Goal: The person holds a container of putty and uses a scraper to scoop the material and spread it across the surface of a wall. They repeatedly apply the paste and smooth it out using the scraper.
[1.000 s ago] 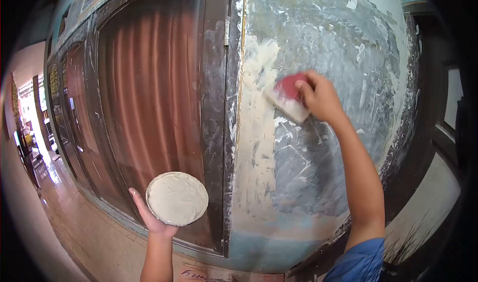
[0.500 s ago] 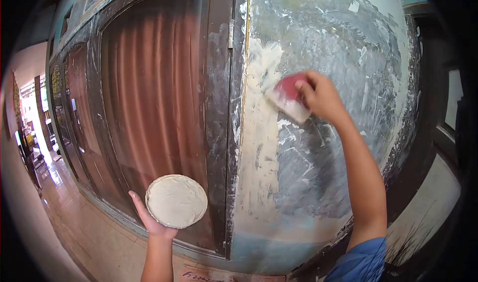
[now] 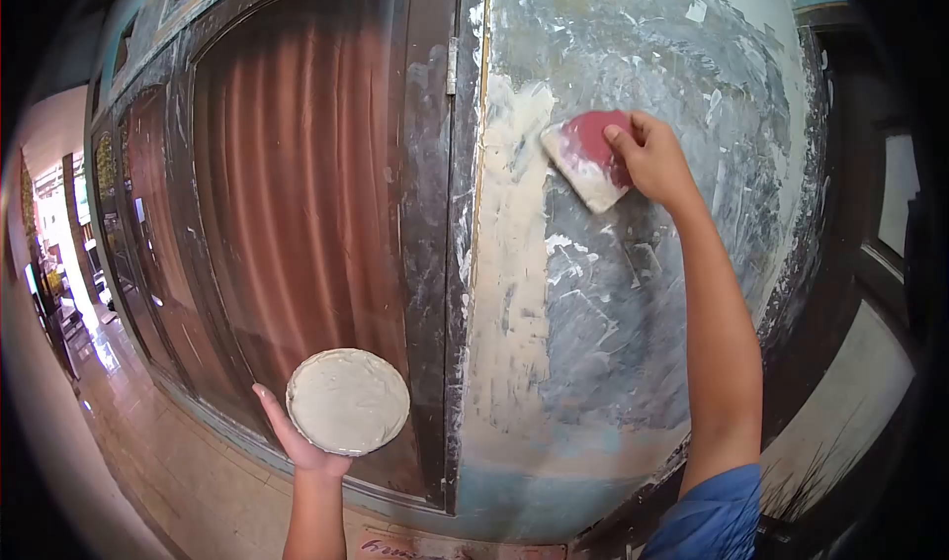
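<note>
Head cam: a person's R hand [image 3: 657, 160] pinches a red scraper [image 3: 596, 143] b/w thumb and fingers, beside the cream strip [image 3: 511, 293] on a grey wall [image 3: 672, 76], while the L hand [image 3: 308, 449], thumb spread, fingers hidden, supports a round container [image 3: 372, 449] of pale paste [image 3: 348, 400] at lower left. Step in hand is prob. spreading paste; next stroke likely calls for an even scraper angle, wall contact unclear.

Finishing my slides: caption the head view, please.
Right hand holds red scraper at patchy wall; left hand supports round container of pale paste.
</note>
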